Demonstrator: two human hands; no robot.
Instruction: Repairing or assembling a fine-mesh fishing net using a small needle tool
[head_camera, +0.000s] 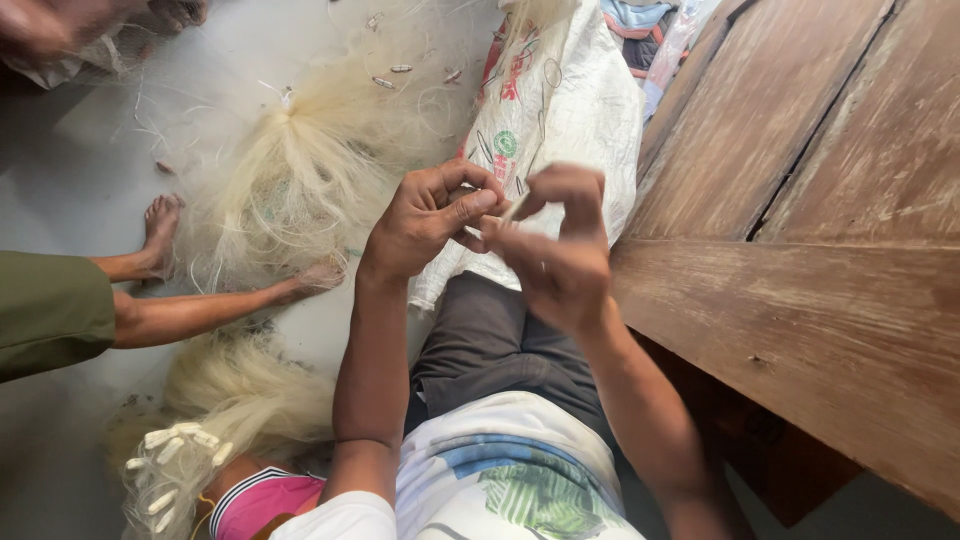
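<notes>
Grey floor (70, 190) behind, left hand (425, 225) and right hand (560, 250) grips pinching pale needle (515, 208) between fingertips

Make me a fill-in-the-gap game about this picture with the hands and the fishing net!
1. The left hand and the right hand pinch a thin pale ____ between their fingertips.
2. The heap of pale fishing net lies on the grey ____.
3. On the picture's right stands a bench made of ____.
4. Another person's bare ____ rest beside the net.

Missing words: stick; floor; wood; feet
</notes>
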